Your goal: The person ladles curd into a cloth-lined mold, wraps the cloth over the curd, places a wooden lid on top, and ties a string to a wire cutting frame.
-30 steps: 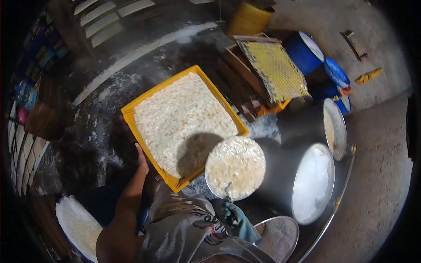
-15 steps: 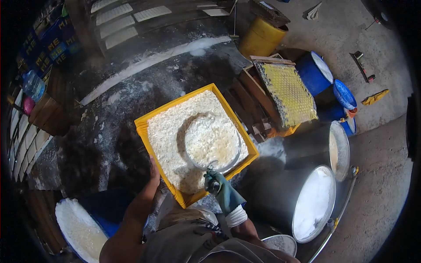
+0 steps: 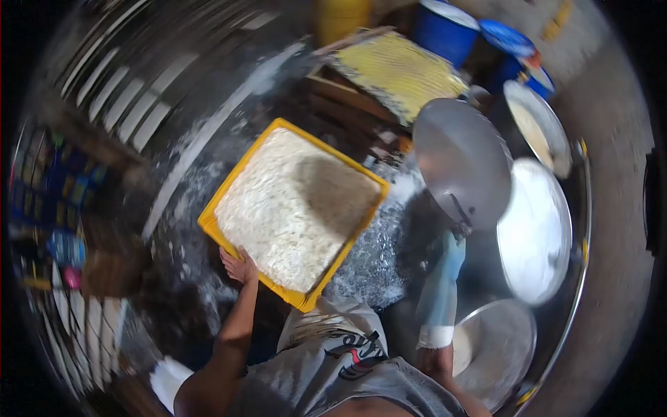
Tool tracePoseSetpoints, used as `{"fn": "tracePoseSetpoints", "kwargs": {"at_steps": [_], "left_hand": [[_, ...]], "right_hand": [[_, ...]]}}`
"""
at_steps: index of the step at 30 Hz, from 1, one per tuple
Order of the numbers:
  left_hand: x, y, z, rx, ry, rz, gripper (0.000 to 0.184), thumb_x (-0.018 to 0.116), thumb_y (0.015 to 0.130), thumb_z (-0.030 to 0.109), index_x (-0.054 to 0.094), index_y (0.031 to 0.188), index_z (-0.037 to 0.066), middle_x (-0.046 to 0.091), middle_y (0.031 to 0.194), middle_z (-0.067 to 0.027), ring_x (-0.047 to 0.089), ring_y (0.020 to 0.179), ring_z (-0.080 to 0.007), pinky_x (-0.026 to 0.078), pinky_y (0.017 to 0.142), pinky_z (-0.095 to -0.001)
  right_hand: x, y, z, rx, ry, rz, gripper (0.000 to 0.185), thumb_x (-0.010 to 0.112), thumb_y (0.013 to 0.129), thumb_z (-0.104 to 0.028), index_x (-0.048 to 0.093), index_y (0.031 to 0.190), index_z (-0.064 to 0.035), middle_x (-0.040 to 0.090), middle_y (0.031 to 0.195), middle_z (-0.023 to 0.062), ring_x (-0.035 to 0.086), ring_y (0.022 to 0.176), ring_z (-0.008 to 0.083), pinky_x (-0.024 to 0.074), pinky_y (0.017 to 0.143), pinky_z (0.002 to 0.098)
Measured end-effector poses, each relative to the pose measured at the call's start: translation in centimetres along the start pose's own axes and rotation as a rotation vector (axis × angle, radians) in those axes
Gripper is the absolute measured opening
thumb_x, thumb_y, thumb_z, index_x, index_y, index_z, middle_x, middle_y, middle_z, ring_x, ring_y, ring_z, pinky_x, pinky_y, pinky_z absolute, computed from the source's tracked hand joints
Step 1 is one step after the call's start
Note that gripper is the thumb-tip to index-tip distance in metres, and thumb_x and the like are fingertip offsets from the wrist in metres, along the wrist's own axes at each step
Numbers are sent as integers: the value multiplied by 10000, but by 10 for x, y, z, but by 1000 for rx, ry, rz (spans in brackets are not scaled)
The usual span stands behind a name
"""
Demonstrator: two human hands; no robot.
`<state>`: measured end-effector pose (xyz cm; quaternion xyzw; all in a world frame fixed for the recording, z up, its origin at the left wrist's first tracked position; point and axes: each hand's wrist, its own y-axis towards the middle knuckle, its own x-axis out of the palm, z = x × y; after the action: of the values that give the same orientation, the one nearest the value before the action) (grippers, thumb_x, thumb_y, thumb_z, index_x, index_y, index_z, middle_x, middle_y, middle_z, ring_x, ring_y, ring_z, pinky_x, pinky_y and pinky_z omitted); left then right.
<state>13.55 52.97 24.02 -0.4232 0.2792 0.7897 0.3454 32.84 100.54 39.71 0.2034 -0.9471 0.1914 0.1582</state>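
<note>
A yellow square crate (image 3: pixel 381 191) lined at its edge holds a broad layer of white, curd-like grains (image 3: pixel 267 201). At its lower left wall is my bare left hand (image 3: pixel 238 265), fingers spread against the outside and the thumb by the rim. My right hand (image 3: pixel 453 244), in a blue-green glove, is closed on the handle of a large round metal scoop (image 3: pixel 462 163). The scoop is tilted with its grey underside towards me, beside the drum of white material. Its inside is hidden. A round shadow falls on the grains.
Large metal drums stand at the right, one with bright white contents (image 3: pixel 535 229) and one with yellowish contents (image 3: pixel 531 128). Another metal vessel (image 3: pixel 511 340) is near my right forearm. Beyond the crate lies a yellow netted panel (image 3: pixel 399 69), with blue barrels (image 3: pixel 445 35) behind. The floor (image 3: pixel 379 257) looks wet.
My right hand has swung the scoop out of the crate to the right and turned its underside towards me. My left hand has stayed at the crate's wall. The view has turned right.
</note>
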Motion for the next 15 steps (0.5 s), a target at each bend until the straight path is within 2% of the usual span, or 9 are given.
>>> {"fn": "tracePoseSetpoints", "kwargs": {"at_steps": [3, 5, 7, 10, 11, 12, 13, 14, 15], "left_hand": [[14, -11, 33, 650, -23, 190, 764, 621, 1020, 458, 297, 1619, 111, 408, 1591, -211, 437, 1430, -407, 372, 1144, -556], [30, -98, 92, 724, -399, -157, 708, 621, 1043, 354, 302, 1608, 71, 415, 1586, -223, 502, 1369, -417, 399, 1135, -523], [20, -227, 163, 926, -439, -377, 642, 598, 1064, 278, 319, 1597, 54, 400, 1597, -238, 543, 1326, -420, 414, 1126, -533], [23, -461, 254, 1155, -507, -833, 605, 581, 1080, 248, 331, 1587, 32, 450, 1535, -209, 583, 1241, -324, 457, 1057, -443], [28, -534, 276, 1216, -520, -1020, 599, 581, 1082, 240, 334, 1585, 28, 472, 1503, -193, 593, 1202, -282, 469, 1027, -409], [23, -574, 254, 1175, -457, -1181, 578, 591, 1079, 229, 367, 1565, 13, 504, 1438, -155, 585, 1138, -219, 476, 981, -364], [31, -585, 242, 1264, -398, -1276, 572, 594, 1077, 241, 384, 1560, 19, 511, 1440, -158, 588, 1143, -215, 480, 985, -363], [49, -645, 244, 1343, -323, -1359, 566, 597, 1076, 252, 401, 1556, 25, 519, 1443, -162, 591, 1148, -211, 483, 989, -362], [33, -681, 234, 1401, -289, -1422, 577, 600, 1073, 264, 401, 1557, 21, 508, 1466, -184, 593, 1168, -232, 477, 1009, -369]], "right_hand": [[-110, -28, 13, 75, 97, 166, 125, 656, 987, -170, 629, 1094, -110, 575, 714, -2, 553, 579, 101, 449, 496, 274], [-209, -51, -20, 426, 14, 388, 109, 661, 995, -190, 637, 1064, -110, 587, 732, 1, 566, 598, 96, 484, 519, 284], [-324, -70, -46, 343, 238, 440, 111, 664, 1004, -208, 647, 1032, -102, 599, 743, -5, 571, 606, 94, 504, 534, 287], [-528, -79, -22, 450, 549, 620, 105, 657, 1009, -207, 630, 967, -114, 595, 728, -25, 558, 573, 98, 494, 512, 290], [-579, -83, -22, 385, 605, 751, 133, 634, 1015, -221, 607, 931, -122, 592, 713, -11, 556, 559, 119, 489, 494, 305], [-612, -124, 7, 335, 580, 781, 144, 621, 1016, -229, 599, 921, -122, 586, 703, -4, 555, 553, 131, 479, 485, 312], [-612, -162, 43, 274, 552, 814, 156, 608, 1017, -237, 590, 912, -122, 580, 692, 3, 554, 547, 143, 470, 476, 320], [-655, -158, 65, 340, 608, 1000, 160, 593, 1014, -247, 584, 898, -137, 564, 666, 15, 536, 510, 160, 434, 456, 324], [-674, -172, 96, 341, 644, 1003, 160, 593, 1014, -247, 584, 898, -137, 564, 666, 15, 536, 510, 160, 434, 456, 324]]}}
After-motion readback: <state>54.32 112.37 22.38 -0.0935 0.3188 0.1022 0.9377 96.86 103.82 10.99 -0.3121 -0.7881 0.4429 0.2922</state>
